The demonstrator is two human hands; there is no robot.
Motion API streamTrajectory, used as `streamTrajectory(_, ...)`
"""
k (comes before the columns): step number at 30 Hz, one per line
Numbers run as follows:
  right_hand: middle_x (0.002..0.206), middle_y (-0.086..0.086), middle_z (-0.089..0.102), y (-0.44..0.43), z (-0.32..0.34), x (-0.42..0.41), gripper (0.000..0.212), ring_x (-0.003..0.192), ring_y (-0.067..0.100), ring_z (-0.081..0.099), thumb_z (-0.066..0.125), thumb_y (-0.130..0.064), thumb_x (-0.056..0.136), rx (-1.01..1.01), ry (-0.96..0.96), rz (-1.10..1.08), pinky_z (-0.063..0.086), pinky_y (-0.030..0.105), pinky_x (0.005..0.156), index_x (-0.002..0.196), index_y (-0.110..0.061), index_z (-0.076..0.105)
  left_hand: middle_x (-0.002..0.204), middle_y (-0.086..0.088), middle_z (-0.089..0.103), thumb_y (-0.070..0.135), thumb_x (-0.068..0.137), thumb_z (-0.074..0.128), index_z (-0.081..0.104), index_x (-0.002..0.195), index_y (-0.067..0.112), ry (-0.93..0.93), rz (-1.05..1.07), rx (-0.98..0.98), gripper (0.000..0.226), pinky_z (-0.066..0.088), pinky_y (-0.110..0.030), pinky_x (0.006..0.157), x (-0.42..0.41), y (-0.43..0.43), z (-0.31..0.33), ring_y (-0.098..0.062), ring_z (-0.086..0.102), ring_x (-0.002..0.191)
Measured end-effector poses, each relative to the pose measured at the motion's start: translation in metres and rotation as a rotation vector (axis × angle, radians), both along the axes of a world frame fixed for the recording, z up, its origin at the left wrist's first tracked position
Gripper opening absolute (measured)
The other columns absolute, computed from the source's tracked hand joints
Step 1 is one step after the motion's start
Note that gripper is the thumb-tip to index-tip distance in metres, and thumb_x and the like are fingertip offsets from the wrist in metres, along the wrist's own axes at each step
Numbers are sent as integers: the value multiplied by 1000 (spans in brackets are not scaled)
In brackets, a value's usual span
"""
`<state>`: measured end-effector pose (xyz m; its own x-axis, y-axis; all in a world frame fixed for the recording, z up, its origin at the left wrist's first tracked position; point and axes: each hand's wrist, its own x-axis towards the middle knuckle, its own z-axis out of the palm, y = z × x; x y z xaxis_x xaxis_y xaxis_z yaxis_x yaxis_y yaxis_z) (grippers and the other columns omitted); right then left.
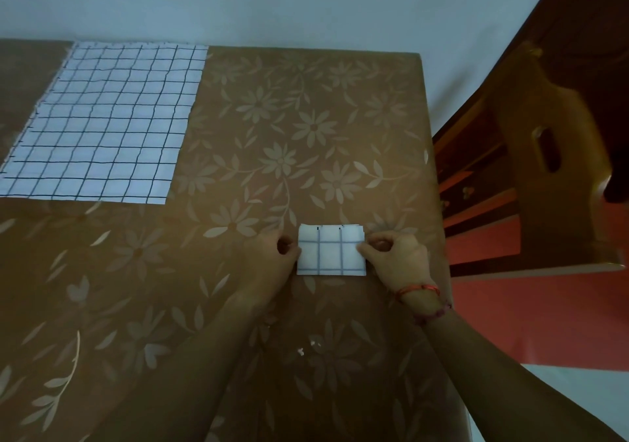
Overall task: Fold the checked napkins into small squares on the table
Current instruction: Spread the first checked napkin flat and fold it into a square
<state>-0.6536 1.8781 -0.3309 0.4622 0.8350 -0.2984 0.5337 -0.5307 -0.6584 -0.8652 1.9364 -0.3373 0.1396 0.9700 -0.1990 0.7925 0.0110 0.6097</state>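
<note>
Two napkins on table [306, 135]. Folded napkin [331, 251]: small checked rectangle, lies flat right of centre, toward near side. Left hand [272, 257] curled, pinches its left edge; right hand [396, 254] curled, pinches its right edge. Red thread [418, 290] round right wrist. Flat napkin [102, 125] spread open at far left, well apart. Chair [544, 155] beside table, right.

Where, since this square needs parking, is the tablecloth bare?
Bare: between the unfolded napkin and the table's right edge; also below that napkin, left of the left hand. Crowded: the folded napkin, pinched by that and the right hand.
</note>
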Motion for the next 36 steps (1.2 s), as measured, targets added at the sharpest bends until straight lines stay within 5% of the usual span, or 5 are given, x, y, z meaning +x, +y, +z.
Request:
streamTrajectory(3,92,-5,67,-8,7,-1,29,84,8,58,65,-33,86,101,-99,61,51,26,80,112,-21,68,91,-1,64,26,93,54,66,94,15,41,-176,202,16,48,-32,70,-10,-5,-5,-18,59,82)
streamTrajectory(7,124,8,55,-14,1,-26,36,115,22,53,51,-25,91,311,-324,337,48,37,99,123,-11,59,130,-14,59,25,96,38,63,120,2,103,-467,367,41,46,-44,100,-7,-17,-9,-29,55,120)
streamTrajectory(15,147,26,35,-1,-28,-58,70,139,36,32,3,-38,101,217,-476,729,31,47,113,139,7,39,151,-15,36,34,104,8,37,144,1,303,-656,307,59,35,-48,111,-3,-14,-31,-24,32,141)
streamTrajectory(21,154,19,25,-1,-40,-49,63,145,28,22,26,-42,100,116,-607,775,27,47,116,146,1,25,156,-13,25,34,104,8,28,148,3,456,-674,327,58,21,-51,115,-12,-12,-38,-22,20,146)
streamTrajectory(36,154,16,27,-14,-29,5,66,145,27,22,21,-44,97,-29,-737,783,26,50,115,147,-1,27,161,-4,4,45,99,8,8,153,12,547,-692,214,63,-1,-45,117,-11,-8,-23,-15,0,148)
